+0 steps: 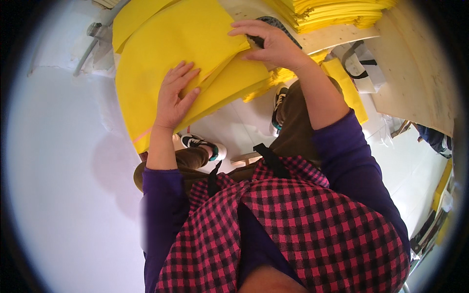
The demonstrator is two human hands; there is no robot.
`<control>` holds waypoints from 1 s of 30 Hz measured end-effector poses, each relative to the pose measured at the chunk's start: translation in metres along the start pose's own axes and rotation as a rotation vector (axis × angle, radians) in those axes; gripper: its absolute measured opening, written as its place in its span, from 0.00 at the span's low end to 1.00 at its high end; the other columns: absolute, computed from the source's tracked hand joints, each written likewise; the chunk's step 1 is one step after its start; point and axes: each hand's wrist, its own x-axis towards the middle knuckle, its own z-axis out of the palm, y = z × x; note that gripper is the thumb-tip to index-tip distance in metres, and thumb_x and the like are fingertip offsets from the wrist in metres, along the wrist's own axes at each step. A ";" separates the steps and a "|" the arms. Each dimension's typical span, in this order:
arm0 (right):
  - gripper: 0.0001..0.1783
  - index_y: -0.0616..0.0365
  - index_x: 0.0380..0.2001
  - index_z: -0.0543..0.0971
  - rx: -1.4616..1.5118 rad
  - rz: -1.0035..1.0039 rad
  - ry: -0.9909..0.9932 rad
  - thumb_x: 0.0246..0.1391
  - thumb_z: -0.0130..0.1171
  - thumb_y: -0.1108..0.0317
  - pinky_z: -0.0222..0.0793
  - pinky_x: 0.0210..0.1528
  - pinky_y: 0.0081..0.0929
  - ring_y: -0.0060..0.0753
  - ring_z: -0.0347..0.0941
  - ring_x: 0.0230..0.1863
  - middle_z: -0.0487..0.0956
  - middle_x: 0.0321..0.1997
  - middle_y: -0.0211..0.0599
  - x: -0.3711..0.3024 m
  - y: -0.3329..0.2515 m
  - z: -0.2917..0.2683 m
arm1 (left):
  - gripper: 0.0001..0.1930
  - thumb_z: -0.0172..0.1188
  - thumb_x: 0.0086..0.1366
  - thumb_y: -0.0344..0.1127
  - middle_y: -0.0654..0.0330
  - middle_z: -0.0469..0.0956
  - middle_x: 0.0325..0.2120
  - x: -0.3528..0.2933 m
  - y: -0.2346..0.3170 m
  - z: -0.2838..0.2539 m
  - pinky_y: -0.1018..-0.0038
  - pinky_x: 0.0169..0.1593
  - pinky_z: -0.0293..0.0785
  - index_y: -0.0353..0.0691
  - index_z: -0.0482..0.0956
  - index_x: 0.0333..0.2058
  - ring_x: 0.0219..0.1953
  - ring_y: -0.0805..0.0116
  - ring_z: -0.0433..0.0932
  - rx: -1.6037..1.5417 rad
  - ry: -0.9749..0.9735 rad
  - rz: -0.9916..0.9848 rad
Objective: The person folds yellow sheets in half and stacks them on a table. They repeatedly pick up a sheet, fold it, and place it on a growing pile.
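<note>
Head view: we have both hands at a layered pile of yellow sheets (171, 36), which lies before us at the upper left. Our left hand (171, 100) rests palm down on the top layer near its lower edge, fingers slightly spread and thumb apart, gripping nothing that we can see. Our right hand (279, 48) is at the pile's right-hand corner, its fingers curved and well parted from the thumb; we cannot tell whether they have hold of a sheet's edge. Something dark shows in that gap, and a dark speckled thing (280, 25) lies just behind the hand. Beyond, a thick yellow stack (337, 17) sits on a pale wooden counter (342, 35). To the right of our forearm we see a white bag (365, 86) with a black handle. We wear a pink-and-black checked apron (317, 219).
</note>
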 end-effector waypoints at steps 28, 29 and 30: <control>0.07 0.58 0.34 0.80 0.090 0.426 0.318 0.52 0.62 0.68 0.68 0.38 0.15 0.15 0.71 0.33 0.78 0.30 0.23 -0.006 0.019 -0.019 | 0.17 0.53 0.65 0.37 0.55 0.74 0.47 0.004 0.013 -0.006 0.74 0.57 0.61 0.30 0.74 0.47 0.51 0.64 0.70 -0.431 0.102 -0.489; 0.07 0.58 0.33 0.80 0.170 0.415 0.277 0.51 0.63 0.68 0.67 0.37 0.15 0.15 0.71 0.32 0.77 0.29 0.23 -0.009 0.019 -0.022 | 0.18 0.53 0.65 0.37 0.56 0.74 0.47 0.004 0.014 -0.007 0.75 0.57 0.61 0.30 0.74 0.48 0.51 0.65 0.69 -0.463 0.099 -0.507; 0.06 0.58 0.32 0.80 0.243 0.439 0.234 0.50 0.64 0.69 0.67 0.36 0.15 0.14 0.70 0.32 0.77 0.29 0.22 -0.012 0.018 -0.023 | 0.18 0.53 0.65 0.37 0.57 0.74 0.47 0.004 0.016 -0.009 0.76 0.57 0.60 0.31 0.73 0.49 0.52 0.67 0.69 -0.495 0.097 -0.524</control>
